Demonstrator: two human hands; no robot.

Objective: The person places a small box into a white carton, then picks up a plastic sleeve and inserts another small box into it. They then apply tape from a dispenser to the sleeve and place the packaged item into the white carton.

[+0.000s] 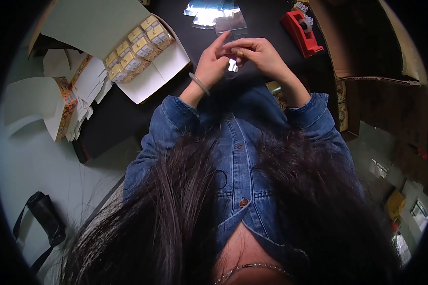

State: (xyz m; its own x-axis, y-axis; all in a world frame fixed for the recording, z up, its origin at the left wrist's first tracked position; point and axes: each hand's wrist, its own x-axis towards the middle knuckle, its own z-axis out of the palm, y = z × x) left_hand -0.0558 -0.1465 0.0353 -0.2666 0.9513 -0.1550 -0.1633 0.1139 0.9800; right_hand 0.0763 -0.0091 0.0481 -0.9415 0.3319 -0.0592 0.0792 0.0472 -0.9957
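Observation:
Both hands meet over the dark table, near its front edge. My left hand, with a pale bangle at the wrist, has its index finger stretched forward and its thumb apart from it. My right hand is closed in a pinch, its fingertips close to the left fingers; what it grips, if anything, is too small to make out. Clear shiny plastic pieces lie just beyond the fingers, and a small shiny bit shows below them.
At the left, a white open box holds rows of small yellow packs. Flattened cartons lie farther left. A red tape dispenser stands at the right, beside a large cardboard box. A black bag is at lower left.

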